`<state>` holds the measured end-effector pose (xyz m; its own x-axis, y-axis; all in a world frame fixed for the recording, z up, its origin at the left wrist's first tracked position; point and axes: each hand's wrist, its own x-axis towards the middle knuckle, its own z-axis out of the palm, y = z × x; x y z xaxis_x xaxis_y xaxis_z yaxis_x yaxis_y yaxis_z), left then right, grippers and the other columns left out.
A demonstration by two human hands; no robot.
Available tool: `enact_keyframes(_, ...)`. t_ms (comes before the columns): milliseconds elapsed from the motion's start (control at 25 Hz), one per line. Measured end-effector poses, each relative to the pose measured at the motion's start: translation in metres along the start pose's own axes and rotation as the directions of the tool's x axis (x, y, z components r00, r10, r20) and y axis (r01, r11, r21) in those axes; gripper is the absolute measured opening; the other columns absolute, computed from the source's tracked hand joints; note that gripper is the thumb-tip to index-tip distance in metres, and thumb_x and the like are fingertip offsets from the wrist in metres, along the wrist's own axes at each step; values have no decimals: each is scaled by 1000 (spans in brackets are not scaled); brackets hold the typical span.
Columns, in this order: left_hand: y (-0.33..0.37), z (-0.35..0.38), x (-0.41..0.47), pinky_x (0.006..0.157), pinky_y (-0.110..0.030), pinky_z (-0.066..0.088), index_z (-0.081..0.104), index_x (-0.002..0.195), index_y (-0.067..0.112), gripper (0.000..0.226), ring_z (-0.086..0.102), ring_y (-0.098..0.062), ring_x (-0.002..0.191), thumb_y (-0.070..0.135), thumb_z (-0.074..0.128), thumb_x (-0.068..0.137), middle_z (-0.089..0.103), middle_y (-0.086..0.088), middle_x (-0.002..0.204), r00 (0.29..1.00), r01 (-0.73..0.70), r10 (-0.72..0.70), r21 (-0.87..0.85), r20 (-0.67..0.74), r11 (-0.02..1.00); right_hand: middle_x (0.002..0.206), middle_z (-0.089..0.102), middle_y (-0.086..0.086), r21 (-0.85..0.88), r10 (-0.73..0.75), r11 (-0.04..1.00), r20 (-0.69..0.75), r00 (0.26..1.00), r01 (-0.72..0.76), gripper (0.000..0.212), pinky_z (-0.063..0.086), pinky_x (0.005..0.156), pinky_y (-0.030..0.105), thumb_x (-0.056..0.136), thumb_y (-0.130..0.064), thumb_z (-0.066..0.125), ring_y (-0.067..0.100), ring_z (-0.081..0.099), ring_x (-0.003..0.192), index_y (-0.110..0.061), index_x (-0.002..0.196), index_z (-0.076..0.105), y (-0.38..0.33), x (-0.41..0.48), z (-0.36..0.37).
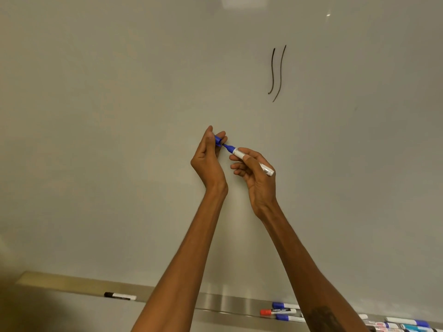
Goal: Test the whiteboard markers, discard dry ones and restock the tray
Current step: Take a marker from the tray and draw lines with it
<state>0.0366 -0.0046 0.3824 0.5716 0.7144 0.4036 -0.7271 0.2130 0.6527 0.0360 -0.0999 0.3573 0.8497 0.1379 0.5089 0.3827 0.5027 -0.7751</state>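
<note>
Holding one blue marker (238, 153) uncapped: right hand (254, 173) grips the white barrel w/ thumb & curled fingers, left hand (208, 159) pinches the blue cap (218, 140) btw thumb & fingertips. Neither hand is free. Marker's long axis runs from butt end at lower right up to nib at upper left. Nib aims into the cap's mouth, cap just beside it; can't tell if they touch. Both are held in front of the whiteboard (119, 116), approx. mid-width, well above its bottom edge.

Key relation for the next move: board lies straight beyond the hands, but the nib points sideways along it, not at it. So the right hand would need to swing the nib toward the surface. It's also the hand nearer the 2 black strokes (272, 70), up & to its right. No blue line shows on the board, so prob. this one is not yet tested.

Counts: 1 marker in hand, 1 cap, 2 strokes. On the tray (227, 305) along the board's bottom edge:
- 1 black marker (119, 295) alone toward the left end
- a cluster of 3 markers (280, 311) (blue, red, blue caps) just left of the right forearm (311, 271)
- at least 4 more markers (407, 322) toward the right end, partly hidden & cut by the frame, so exact no. can't be told
</note>
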Motion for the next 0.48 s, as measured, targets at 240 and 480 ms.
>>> enact_keyframes(240,-3,-24,-6,96,-40,56,69,120,13,26,74,-23,96,24,55,101,77,-7,101,999,48,-48,33,3,998,104,72,19,-15,30,999,-2,1000,-30,21,59,77,31,97,-10,56,25,70,82,-7,115,67,16,-9,14)
enact_keyframes(480,-5,-49,-9,96,-38,56,71,117,16,25,73,-18,98,26,52,102,78,2,97,998,54,-50,97,-40,994,97,75,9,-46,54,997,-8,999,-54,20,58,86,34,95,-13,61,24,71,87,-15,113,69,35,-17,31)
